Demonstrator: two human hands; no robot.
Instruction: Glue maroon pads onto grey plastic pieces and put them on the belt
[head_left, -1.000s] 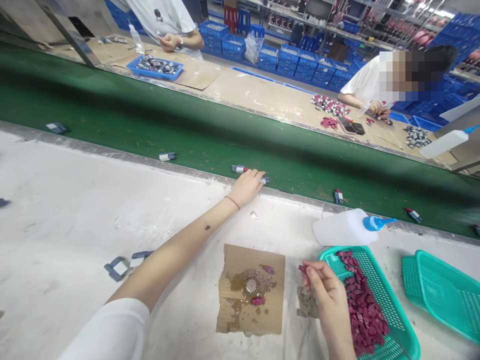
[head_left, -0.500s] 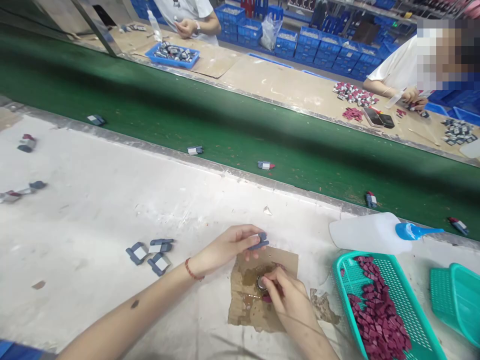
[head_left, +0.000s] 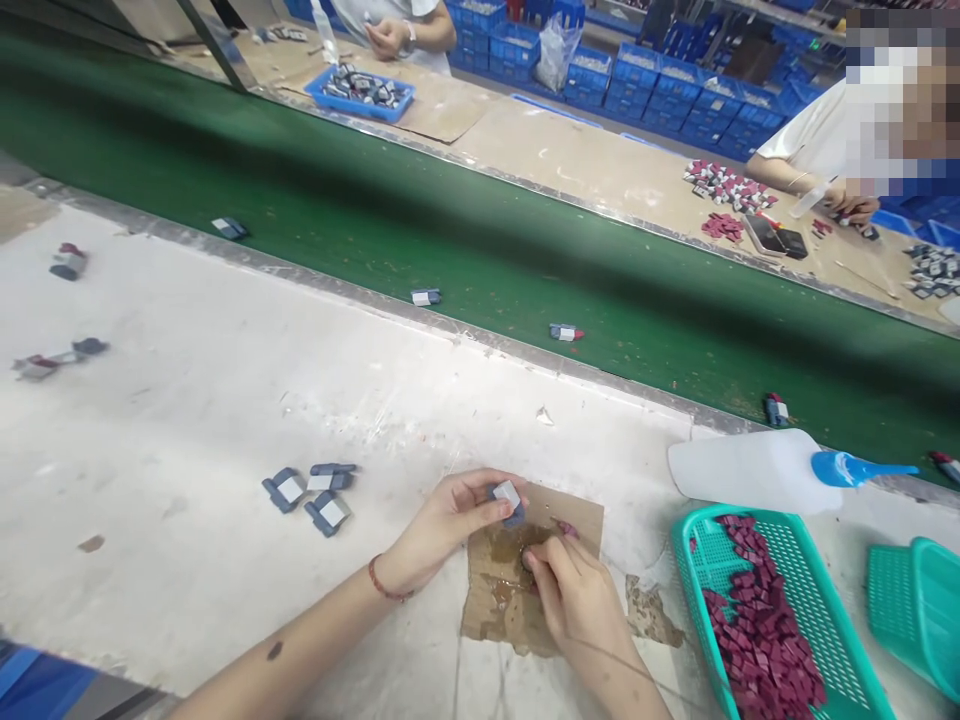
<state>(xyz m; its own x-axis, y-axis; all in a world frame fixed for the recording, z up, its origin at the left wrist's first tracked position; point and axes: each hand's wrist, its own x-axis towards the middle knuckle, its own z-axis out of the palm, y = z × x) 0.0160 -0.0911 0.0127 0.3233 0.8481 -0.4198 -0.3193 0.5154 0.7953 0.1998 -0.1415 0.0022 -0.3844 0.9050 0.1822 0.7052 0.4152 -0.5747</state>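
My left hand (head_left: 469, 510) pinches a small dark-blue block with a pale grey face (head_left: 508, 496) between thumb and fingers, above the cardboard. My right hand (head_left: 574, 580) is closed low over the wet, brown-stained piece of cardboard (head_left: 581, 510). Its thumb and fingertips grip a small round metal cap (head_left: 525, 558), mostly hidden by the fingers. A small maroon piece (head_left: 568, 529) shows just behind the right knuckles. Left of my hands lie several similar blue-and-grey blocks (head_left: 328, 512) on the white table.
To the right are a green basket of maroon pieces (head_left: 772, 640), another green basket (head_left: 900, 600) and a white bottle with a blue nozzle (head_left: 757, 470) lying down. Blocks lie on the green conveyor belt (head_left: 480, 250). Two people work across it, near a blue tray (head_left: 401, 108).
My left hand has turned the block so its grey face shows, and brought it lower. The right hand stays over the cardboard, covering more of the cap. Blocks on the belt appear shifted right.
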